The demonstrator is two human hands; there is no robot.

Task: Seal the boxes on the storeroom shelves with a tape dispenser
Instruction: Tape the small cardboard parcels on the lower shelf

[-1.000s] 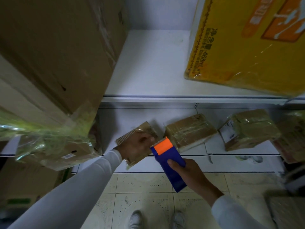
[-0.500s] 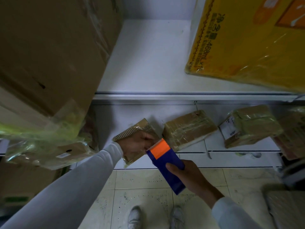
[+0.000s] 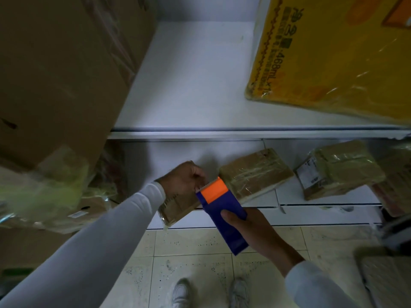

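Note:
My right hand (image 3: 258, 232) grips a blue tape dispenser (image 3: 222, 216) with an orange head and a toothed blade, held over the low shelf's front edge. The blade end touches a small brown box (image 3: 178, 205) wrapped in clear tape. My left hand (image 3: 182, 181) lies on top of that box with its fingers curled over the far edge, next to the blade. Two more small taped boxes, one (image 3: 255, 172) in the middle and one (image 3: 338, 170) with a white label to the right, lie on the same shelf.
A big brown carton (image 3: 60, 72) fills the upper shelf at left, a yellow printed carton (image 3: 333, 56) at right, with bare white shelf (image 3: 191, 81) between. Plastic-wrapped boxes (image 3: 44, 192) sit at lower left. Tiled floor and my shoes are below.
My left hand has slid further over the small box, covering more of its top. The dispenser's head has moved up against the hand and box. The view shifted slightly.

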